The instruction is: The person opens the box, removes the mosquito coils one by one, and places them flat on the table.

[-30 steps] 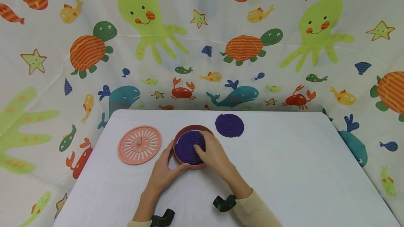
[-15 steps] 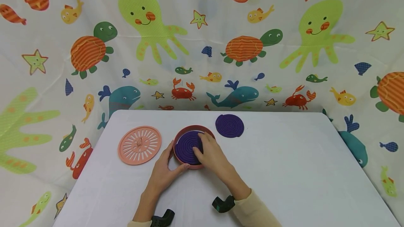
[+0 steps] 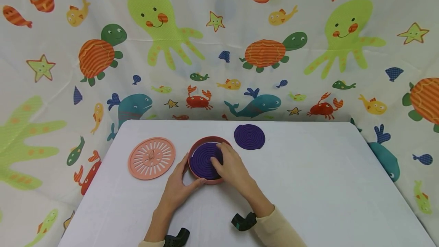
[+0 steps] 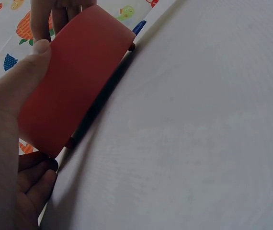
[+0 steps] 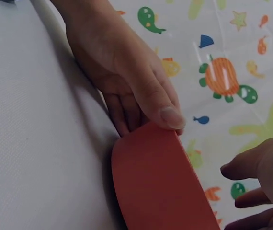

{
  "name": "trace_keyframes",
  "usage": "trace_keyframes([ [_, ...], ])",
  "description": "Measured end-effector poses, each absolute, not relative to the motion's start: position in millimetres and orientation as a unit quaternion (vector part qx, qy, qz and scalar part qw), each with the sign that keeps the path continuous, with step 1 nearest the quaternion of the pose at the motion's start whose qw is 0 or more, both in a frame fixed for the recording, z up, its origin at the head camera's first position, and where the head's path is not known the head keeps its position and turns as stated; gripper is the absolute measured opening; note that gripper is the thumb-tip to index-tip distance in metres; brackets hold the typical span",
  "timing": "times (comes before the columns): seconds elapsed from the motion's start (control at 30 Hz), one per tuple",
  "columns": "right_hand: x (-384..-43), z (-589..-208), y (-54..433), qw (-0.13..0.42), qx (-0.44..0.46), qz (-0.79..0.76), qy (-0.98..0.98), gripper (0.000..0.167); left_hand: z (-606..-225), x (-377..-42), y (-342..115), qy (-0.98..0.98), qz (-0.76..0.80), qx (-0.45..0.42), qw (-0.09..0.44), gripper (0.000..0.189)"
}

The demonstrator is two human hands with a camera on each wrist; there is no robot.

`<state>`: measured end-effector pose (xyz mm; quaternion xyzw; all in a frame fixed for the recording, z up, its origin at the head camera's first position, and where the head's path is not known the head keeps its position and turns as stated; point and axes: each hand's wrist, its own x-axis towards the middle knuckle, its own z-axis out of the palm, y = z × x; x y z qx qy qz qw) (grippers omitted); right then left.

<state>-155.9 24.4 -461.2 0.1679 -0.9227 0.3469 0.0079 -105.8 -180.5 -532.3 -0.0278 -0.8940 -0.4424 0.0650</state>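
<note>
A round terracotta-coloured holder (image 3: 210, 182) stands on the table, with a purple mosquito coil (image 3: 202, 163) lying flat inside it. My left hand (image 3: 178, 188) grips its near left wall, the thumb at the front and the fingers round the left side. In the right wrist view the left thumb lies at the rim of the holder (image 5: 151, 177). My right hand (image 3: 233, 165) is over the holder's right side, thumb and fingers spread above the coil. Its fingers (image 5: 251, 165) show just above the rim in the right wrist view. They hide the coil's right edge in the head view.
A pink slotted round lid (image 3: 151, 169) with a small central loop lies left of the holder. Behind and to the right lies a second purple mosquito coil (image 3: 249, 137). The white table (image 3: 326, 178) ends at a sea-animal curtain (image 3: 212, 48).
My right hand has shifted only slightly over the coil, its fingers drawing in and then spreading back. The left hand, holder and coils have stayed put.
</note>
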Motion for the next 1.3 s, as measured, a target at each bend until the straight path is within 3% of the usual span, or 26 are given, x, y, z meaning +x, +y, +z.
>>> trace_keyframes([
  [0.7, -170, -458, 44, -0.016, 0.108, 0.494, -0.862, 0.034, -530, -105, -181, -0.894, -0.443, -0.025, 0.061, 0.106],
  [1.3, -172, -458, 45, -0.021, 0.104, 0.522, -0.847, 0.028, -530, -105, -180, -0.892, -0.447, -0.028, 0.061, 0.105],
])
